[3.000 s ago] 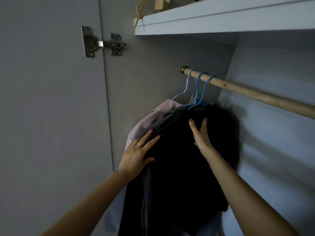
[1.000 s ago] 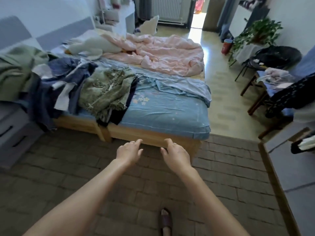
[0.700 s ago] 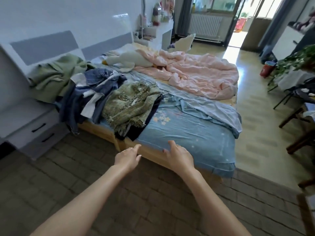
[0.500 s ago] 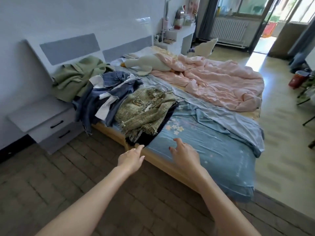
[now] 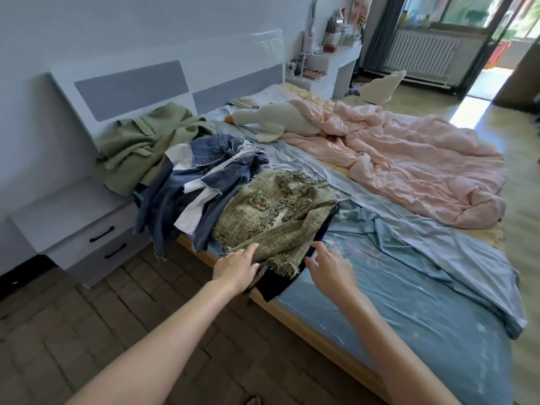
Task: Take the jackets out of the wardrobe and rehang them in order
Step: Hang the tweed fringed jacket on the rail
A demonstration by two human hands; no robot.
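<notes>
— What takes up most of the view?

— The bed (image 5: 423,325), running from 5 o'clock up toward 12, with a blue sheet. Across its far half, around 2 o'clock, lies a crumpled pink quilt (image 5: 403,168). A white plush goose (image 5: 271,121) rests at the quilt's near edge, close to the headboard (image 5: 131,89) at 11 o'clock.

— And the jackets?

— Three lie in a row along the bed's left edge. A plain green jacket (image 5: 143,144) is slumped against the headboard at 10 o'clock. Next to it is a denim jacket (image 5: 204,182) with white patches, one sleeve hanging over the edge. Nearest, at the centre, is a fringed green tweed jacket (image 5: 280,217), lying on top of a dark garment (image 5: 274,283) that hangs off the bed.

— What else is around?

— A grey nightstand (image 5: 76,232) with two drawers at 9 o'clock, a white desk (image 5: 330,62) crowded with small items at 12, and a radiator (image 5: 420,54) under the window at 1 o'clock. The floor (image 5: 73,331) is brick-patterned.

— The hands?

— The left hand (image 5: 235,268) rests on the near hem of the tweed jacket, fingers bent over the fabric — whether it truly grips I cannot tell. The right hand (image 5: 331,268) hovers just right of that hem, fingers loose, holding nothing.
</notes>
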